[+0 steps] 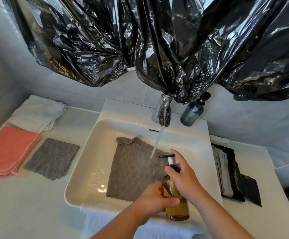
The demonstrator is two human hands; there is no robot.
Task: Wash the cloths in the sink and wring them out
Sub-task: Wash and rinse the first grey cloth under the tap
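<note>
Grey cloth (133, 171) in sink (92, 152) under running tap (164, 116), centre frame.
Left grip (153, 199) holds amber bottle (176, 211); right grip (183, 178) wraps its neck, forefinger on pump (166, 155).

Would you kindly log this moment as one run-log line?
step: soaping | left hand: grips soap bottle | right hand: finger on pump | tap: running onto grey cloth in sink

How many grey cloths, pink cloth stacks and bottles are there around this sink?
Grey cloths: 2 (left grey cloth, right grey cloth)
Pink stacks: 1 (pink cloth stack)
Bottles: 2 (amber pump bottle, blue bottle)
Total: 5
</note>
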